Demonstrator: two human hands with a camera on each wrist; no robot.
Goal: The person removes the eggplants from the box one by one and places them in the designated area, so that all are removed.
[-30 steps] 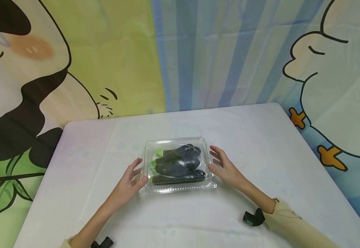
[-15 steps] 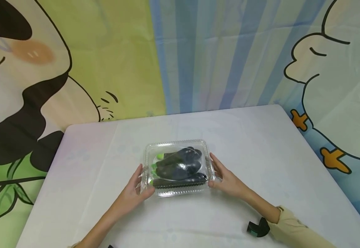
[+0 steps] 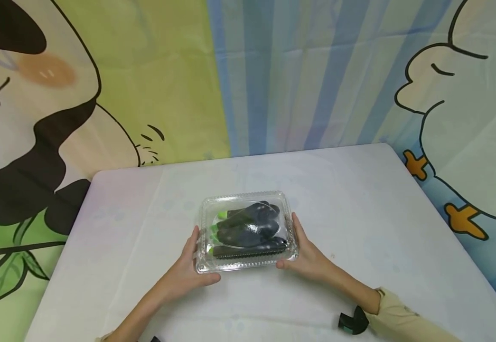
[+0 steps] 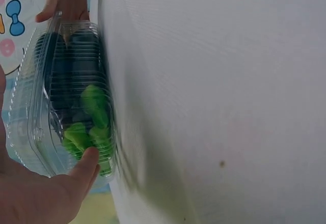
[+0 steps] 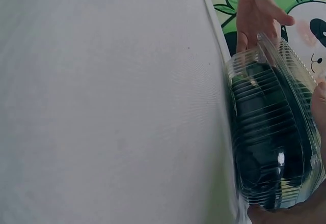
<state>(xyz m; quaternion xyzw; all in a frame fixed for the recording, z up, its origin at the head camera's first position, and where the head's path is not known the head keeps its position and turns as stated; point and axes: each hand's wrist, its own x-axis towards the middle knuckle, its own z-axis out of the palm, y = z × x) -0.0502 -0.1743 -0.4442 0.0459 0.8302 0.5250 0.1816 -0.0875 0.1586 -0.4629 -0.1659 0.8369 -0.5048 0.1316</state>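
Observation:
A clear plastic clamshell box (image 3: 248, 264) sits on the white table with several dark purple eggplants (image 3: 249, 228) inside, their green stem ends to the left. My left hand (image 3: 184, 275) lies against the box's left end, fingers straight along the side and thumb stretched out in front of the near corner. At the opposite end, my right hand (image 3: 309, 259) has its fingers extended along the wall and its thumb by the near edge. The left wrist view shows a left fingertip at the ribbed wall, beside the green stems (image 4: 94, 107). Part of the right fingers is hidden behind the box.
The white-covered table (image 3: 341, 190) spreads around the box, backed by a cartoon-printed curtain (image 3: 273, 85). A black device (image 3: 353, 320) shows at the right wrist, beside a beige sleeve (image 3: 406, 316).
Both hands have moved inward to the box's ends. The left thumb has shifted from over the rim to in front of the corner. The box has stayed about where it was.

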